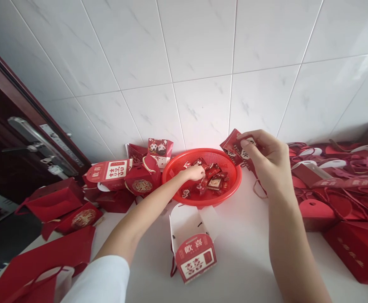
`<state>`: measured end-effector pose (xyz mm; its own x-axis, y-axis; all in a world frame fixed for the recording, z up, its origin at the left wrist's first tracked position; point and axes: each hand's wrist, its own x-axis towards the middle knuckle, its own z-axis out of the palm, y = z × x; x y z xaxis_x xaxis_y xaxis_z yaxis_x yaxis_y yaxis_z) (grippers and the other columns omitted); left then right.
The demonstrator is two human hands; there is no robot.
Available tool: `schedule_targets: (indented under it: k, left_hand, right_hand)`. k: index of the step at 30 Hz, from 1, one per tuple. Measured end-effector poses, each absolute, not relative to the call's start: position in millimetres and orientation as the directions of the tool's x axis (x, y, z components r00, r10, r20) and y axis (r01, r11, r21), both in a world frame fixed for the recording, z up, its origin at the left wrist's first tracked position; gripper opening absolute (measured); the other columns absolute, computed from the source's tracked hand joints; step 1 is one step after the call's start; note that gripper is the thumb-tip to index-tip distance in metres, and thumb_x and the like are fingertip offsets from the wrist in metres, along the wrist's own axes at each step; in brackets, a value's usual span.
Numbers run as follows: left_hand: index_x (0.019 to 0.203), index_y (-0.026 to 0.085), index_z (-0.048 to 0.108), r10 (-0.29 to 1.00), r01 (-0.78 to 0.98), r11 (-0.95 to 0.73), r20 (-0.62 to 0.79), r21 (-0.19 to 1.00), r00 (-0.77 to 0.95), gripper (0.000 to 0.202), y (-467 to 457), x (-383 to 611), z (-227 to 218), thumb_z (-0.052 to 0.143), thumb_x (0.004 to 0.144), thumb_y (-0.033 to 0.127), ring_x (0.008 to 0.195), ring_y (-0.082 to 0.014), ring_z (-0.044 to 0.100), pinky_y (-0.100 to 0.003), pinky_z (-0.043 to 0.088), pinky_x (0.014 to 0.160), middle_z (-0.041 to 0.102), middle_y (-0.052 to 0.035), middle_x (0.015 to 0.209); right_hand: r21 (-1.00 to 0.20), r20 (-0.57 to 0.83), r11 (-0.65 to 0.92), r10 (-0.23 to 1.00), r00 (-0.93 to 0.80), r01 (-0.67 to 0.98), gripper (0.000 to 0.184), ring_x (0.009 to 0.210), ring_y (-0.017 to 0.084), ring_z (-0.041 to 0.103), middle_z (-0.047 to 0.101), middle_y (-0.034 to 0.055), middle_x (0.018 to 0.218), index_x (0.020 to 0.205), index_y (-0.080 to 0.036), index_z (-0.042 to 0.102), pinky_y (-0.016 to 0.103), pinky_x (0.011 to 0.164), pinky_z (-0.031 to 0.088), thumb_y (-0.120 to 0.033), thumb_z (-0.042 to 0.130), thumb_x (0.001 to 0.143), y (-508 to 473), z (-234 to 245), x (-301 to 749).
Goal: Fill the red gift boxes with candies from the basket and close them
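My left hand [195, 173] reaches into a red plastic basket [170, 158], its fingers closed among several wrapped candies [214, 171]. Whether a candy is between those fingers is hidden. Above the basket's right side, my right hand [267, 156] pinches a red candy packet [232, 145] with printed lettering, between thumb and fingers. In front of the basket stands a red and white gift box [196, 256], its top open and its pale inside showing. A dark red cord hangs at the box's left side.
Folded red gift boxes [117, 172] and bags crowd the left of the white table [240, 261]. More red boxes and bags [332, 185] are heaped on the right. A tiled wall [202, 101] rises behind the basket, and a dark door [1, 109] is at the far left.
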<state>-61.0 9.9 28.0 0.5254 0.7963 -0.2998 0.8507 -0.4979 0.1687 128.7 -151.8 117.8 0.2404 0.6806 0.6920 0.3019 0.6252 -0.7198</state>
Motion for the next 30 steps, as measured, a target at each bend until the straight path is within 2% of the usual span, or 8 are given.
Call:
schedule_targets:
  k: [3,6,11,14,17,21,27,30]
  left_hand:
    - [0.079,0.019,0.07,0.832,0.872,-0.456,-0.263,0.176,0.488,0.022,20,-75,29,0.051,0.086,0.026,0.074,-0.0211,0.064,-0.03,0.046,0.071,0.072,-0.0055,0.082]
    - [0.088,0.021,0.073,0.794,0.842,-0.485,-0.285,0.235,0.537,0.019,22,-79,32,0.056,0.084,0.027,0.083,-0.0196,0.066,-0.027,0.047,0.077,0.074,-0.0028,0.091]
    - [0.117,0.029,0.072,0.597,0.713,-0.591,-0.39,0.377,0.701,0.041,-4,-53,32,0.072,0.076,0.039,0.092,-0.0189,0.067,-0.023,0.049,0.078,0.075,0.0016,0.102]
    - [0.122,0.036,0.069,0.484,0.658,-0.684,-0.479,0.315,0.733,0.053,-22,-30,24,0.075,0.069,0.03,0.093,-0.0243,0.067,-0.028,0.05,0.074,0.074,0.0002,0.105]
    - [0.105,0.035,0.073,0.586,0.698,-0.702,-0.445,0.138,0.677,0.036,-26,-18,17,0.071,0.071,0.024,0.093,-0.0272,0.067,-0.032,0.051,0.075,0.073,-0.0019,0.104]
    - [0.092,0.026,0.074,0.657,0.739,-0.669,-0.402,0.079,0.638,0.018,-16,-22,20,0.067,0.076,0.024,0.091,-0.0282,0.068,-0.034,0.051,0.078,0.073,-0.0064,0.099]
    - [0.096,0.023,0.074,0.756,0.805,-0.586,-0.294,0.093,0.585,0.025,-5,-50,37,0.066,0.073,0.016,0.095,-0.0254,0.068,-0.031,0.051,0.082,0.073,-0.0073,0.106]
    - [0.111,0.023,0.071,0.818,0.847,-0.521,-0.222,0.105,0.531,0.037,3,-68,40,0.062,0.076,0.016,0.101,-0.0257,0.067,-0.031,0.051,0.084,0.073,-0.0077,0.11]
  right_hand:
    - [-0.707,0.704,0.628,0.667,0.245,0.325,0.011,0.067,0.014,0.058,0.063,0.0005,0.072,0.081,-0.021,0.068,0.026,0.06,0.045,-0.022,0.058,0.086,-152,118,129]
    - [-0.701,0.71,0.627,0.657,0.252,0.341,0.011,0.064,0.013,0.055,0.064,0.0006,0.073,0.083,-0.021,0.069,0.026,0.056,0.043,-0.022,0.058,0.086,-152,118,130]
    - [-0.702,0.709,0.62,0.655,0.261,0.349,0.011,0.062,0.013,0.053,0.063,0.0004,0.073,0.084,-0.022,0.07,0.025,0.054,0.041,-0.024,0.06,0.087,-153,118,129]
    - [-0.699,0.711,0.62,0.656,0.252,0.357,0.011,0.063,0.013,0.055,0.064,0.0008,0.074,0.085,-0.022,0.07,0.026,0.054,0.043,-0.024,0.059,0.087,-153,118,128]
    - [-0.698,0.712,0.62,0.656,0.251,0.358,0.01,0.065,0.014,0.057,0.065,0.0012,0.074,0.085,-0.022,0.069,0.026,0.056,0.044,-0.024,0.06,0.087,-152,117,128]
    - [-0.703,0.708,0.622,0.657,0.26,0.345,0.01,0.069,0.015,0.059,0.066,0.0014,0.075,0.086,-0.022,0.07,0.027,0.058,0.045,-0.023,0.06,0.087,-153,117,130]
    - [-0.705,0.707,0.625,0.658,0.26,0.336,0.01,0.067,0.015,0.058,0.064,0.001,0.073,0.085,-0.022,0.069,0.027,0.057,0.045,-0.023,0.06,0.087,-152,117,132]
    - [-0.696,0.715,0.627,0.648,0.261,0.349,0.01,0.064,0.014,0.056,0.064,0.0008,0.073,0.084,-0.022,0.069,0.026,0.055,0.044,-0.023,0.06,0.087,-152,117,132]
